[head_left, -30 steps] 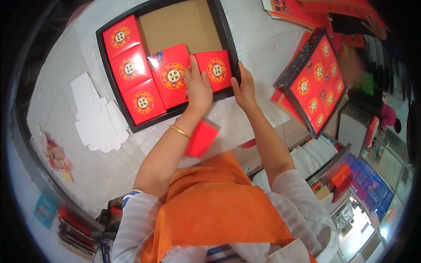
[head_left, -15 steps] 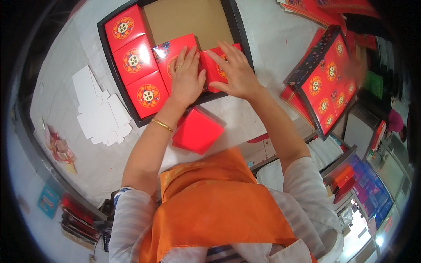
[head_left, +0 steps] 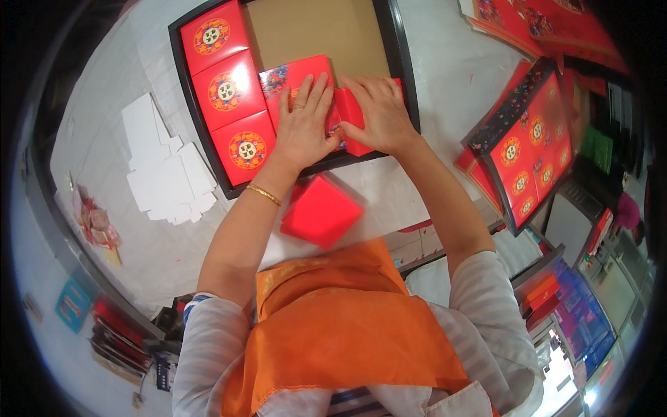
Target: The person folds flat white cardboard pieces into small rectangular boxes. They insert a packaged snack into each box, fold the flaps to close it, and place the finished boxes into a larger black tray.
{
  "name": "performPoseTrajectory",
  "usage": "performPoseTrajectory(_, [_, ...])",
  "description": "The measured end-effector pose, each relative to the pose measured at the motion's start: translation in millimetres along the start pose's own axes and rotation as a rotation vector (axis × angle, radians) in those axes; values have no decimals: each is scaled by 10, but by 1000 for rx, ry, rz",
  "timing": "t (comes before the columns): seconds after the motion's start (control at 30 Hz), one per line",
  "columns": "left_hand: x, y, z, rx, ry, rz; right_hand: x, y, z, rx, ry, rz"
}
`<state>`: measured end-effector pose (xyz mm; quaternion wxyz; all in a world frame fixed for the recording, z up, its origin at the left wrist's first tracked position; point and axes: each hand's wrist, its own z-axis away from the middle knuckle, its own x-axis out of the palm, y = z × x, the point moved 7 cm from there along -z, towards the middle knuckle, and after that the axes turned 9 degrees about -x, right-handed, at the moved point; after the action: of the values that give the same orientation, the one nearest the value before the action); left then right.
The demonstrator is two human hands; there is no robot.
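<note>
A shallow black-walled tray box (head_left: 182,76) holds several small red gift boxes, each with a round gold pattern on its lid. Three of them, such as one red box (head_left: 226,90), stand in a column along the left wall. My left hand (head_left: 306,128) lies with stretched fingers on the lid of a middle red box (head_left: 278,76). Beside it, my right hand (head_left: 382,115) curves over another red box (head_left: 352,115), fingers across its top and thumb at its near left side. A plain red box (head_left: 322,210) sits outside the tray, just below my left wrist.
Folded white card pieces (head_left: 167,174) lie left of the tray. To the right a filled black-edged box (head_left: 531,153) leans at an angle on red sheets. More red printed card (head_left: 514,28) is at the far right. Small wrapped scraps (head_left: 97,226) lie at the left edge.
My right hand's fingers have drawn in from a wide spread and curl more over the right box, whose side now shows. The view has shifted slightly; my left hand stays on the middle box.
</note>
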<state>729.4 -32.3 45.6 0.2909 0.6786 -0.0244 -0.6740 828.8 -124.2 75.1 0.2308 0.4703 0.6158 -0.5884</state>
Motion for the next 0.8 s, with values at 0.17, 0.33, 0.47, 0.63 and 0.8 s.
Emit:
performPoseTrajectory(0.17, [19,69,187,-60,-12,-39,2,-18,16,61,-105,40])
performPoseTrajectory(0.33, [106,108,590,9,-51,-101,-45,-40,57,63,-92,95])
performPoseTrajectory(0.47, [106,90,723,-6,-31,-123,-6,-33,94,71,-72,162])
performPoseTrajectory(0.63, [58,129,657,-28,-97,-138,2,-65,65,95,-69,226])
performPoseTrajectory(0.8, [-60,178,174,-109,-276,-47,-3,-88,65,99,-80,252])
